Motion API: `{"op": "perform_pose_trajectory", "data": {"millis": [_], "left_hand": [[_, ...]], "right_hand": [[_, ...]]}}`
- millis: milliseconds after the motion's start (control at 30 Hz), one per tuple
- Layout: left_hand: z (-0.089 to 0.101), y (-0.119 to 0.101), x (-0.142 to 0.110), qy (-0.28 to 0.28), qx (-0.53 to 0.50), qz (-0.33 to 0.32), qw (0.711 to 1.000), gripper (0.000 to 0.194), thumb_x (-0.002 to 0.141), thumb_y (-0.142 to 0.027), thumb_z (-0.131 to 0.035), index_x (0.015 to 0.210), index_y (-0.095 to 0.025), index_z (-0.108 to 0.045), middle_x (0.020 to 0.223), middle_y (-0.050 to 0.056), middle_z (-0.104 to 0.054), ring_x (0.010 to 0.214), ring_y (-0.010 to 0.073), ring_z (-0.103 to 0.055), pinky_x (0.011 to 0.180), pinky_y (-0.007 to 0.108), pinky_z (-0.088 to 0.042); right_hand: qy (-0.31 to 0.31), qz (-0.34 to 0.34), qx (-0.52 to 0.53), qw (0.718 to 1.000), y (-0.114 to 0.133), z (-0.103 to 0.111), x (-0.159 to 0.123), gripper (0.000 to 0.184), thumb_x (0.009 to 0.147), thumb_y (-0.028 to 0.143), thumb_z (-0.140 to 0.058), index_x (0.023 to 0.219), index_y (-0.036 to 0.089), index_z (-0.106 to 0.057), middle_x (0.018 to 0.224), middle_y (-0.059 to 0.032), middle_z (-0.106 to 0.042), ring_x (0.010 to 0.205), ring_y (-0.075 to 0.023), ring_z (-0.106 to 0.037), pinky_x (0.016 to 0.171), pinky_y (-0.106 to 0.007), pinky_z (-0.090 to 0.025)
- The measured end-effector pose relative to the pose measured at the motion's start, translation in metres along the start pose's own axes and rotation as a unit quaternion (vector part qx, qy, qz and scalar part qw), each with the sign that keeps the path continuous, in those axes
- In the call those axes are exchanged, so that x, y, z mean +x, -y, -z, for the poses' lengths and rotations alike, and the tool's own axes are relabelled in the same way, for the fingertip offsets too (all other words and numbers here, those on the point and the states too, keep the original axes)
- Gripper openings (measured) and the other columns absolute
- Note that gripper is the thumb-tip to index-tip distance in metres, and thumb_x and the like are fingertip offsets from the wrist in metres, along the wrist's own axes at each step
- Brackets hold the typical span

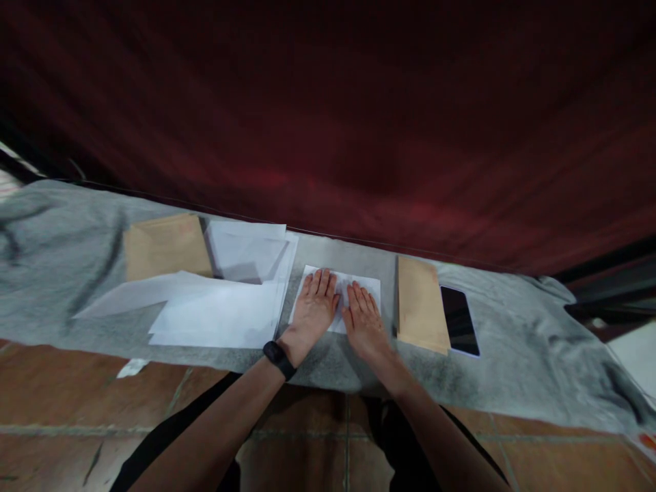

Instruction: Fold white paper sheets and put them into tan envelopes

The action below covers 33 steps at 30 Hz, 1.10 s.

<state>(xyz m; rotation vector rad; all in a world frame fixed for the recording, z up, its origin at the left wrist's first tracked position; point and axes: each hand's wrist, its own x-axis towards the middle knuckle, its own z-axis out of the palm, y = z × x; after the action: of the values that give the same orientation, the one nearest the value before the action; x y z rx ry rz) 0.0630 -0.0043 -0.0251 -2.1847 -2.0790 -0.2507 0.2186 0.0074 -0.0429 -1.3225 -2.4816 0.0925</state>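
A white sheet of paper (338, 324), which looks folded, lies on the grey cloth in front of me. My left hand (316, 301) rests flat on its left half, fingers stretched out. On the right half lies my right hand (363, 318), also flat with the fingers extended. Both palms press down on the paper and cover much of it. The thumbs point toward each other near its middle. Left of my hands is a loose pile of white paper sheets (220, 314). A small stack of brown envelopes (421, 304) lies to the right.
A phone (460, 320) with a dark screen touches the right-hand envelopes. Another stack of brown envelopes (167, 247) sits at the far left. The grey cloth (533, 355) covers the long narrow surface, and a dark red curtain (328, 137) hangs behind it. Below is a tiled floor (297, 451).
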Motion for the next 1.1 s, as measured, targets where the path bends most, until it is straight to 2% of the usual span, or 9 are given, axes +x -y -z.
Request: {"op": "perform_pose_trajectory", "data": {"millis": [167,467,800,967,1100], "left_hand": [[-0.002,0.003,0.0,0.019,-0.014,-0.023,0.999,0.051,0.103,-0.028,-0.032,0.149,-0.01,-0.044,0.158,0.015,-0.041,0.149,0.0278,-0.035,0.122,0.046,-0.027],[-0.005,0.007,-0.004,-0.001,-0.036,-0.032,0.999,0.051,0.103,-0.03,-0.032,0.148,-0.012,-0.046,0.157,0.015,-0.044,0.148,0.0281,-0.036,0.122,0.05,-0.027],[0.002,0.005,-0.009,0.021,-0.017,-0.05,0.998,0.05,0.102,-0.027,-0.034,0.147,-0.009,-0.047,0.159,0.015,-0.04,0.15,0.0282,-0.033,0.125,0.048,-0.023],[0.003,0.003,-0.012,0.005,-0.025,-0.065,0.998,0.052,0.102,-0.024,-0.032,0.15,-0.01,-0.041,0.161,0.015,-0.038,0.152,0.025,-0.029,0.126,0.049,-0.022],[0.002,-0.006,-0.026,-0.021,-0.061,-0.094,0.993,0.053,0.103,-0.032,-0.034,0.152,-0.012,-0.038,0.162,0.014,-0.035,0.152,0.0243,-0.028,0.126,0.049,-0.022]], "right_hand": [[0.01,0.044,-0.01,0.999,0.007,-0.001,-0.008,0.052,0.104,0.028,-0.037,0.153,0.01,-0.04,0.16,-0.0166,-0.038,0.15,-0.0267,-0.031,0.122,-0.05,-0.029],[0.006,0.01,-0.039,0.999,-0.01,0.002,-0.011,0.054,0.106,0.035,-0.035,0.156,0.014,-0.036,0.163,-0.0153,-0.03,0.15,-0.0284,-0.031,0.12,-0.05,-0.029],[0.006,-0.009,-0.048,0.999,-0.024,0.002,-0.017,0.056,0.107,0.035,-0.03,0.156,0.009,-0.033,0.16,-0.0155,-0.038,0.149,-0.0258,-0.033,0.119,-0.046,-0.03],[-0.01,-0.004,-0.056,0.998,-0.026,0.003,-0.02,0.055,0.107,0.033,-0.03,0.155,0.008,-0.035,0.158,-0.0156,-0.04,0.148,-0.0264,-0.035,0.118,-0.045,-0.031],[-0.027,0.003,-0.057,0.998,-0.026,0.003,-0.02,0.053,0.106,0.031,-0.032,0.155,0.009,-0.036,0.158,-0.0155,-0.042,0.147,-0.0267,-0.036,0.117,-0.046,-0.033]]}}
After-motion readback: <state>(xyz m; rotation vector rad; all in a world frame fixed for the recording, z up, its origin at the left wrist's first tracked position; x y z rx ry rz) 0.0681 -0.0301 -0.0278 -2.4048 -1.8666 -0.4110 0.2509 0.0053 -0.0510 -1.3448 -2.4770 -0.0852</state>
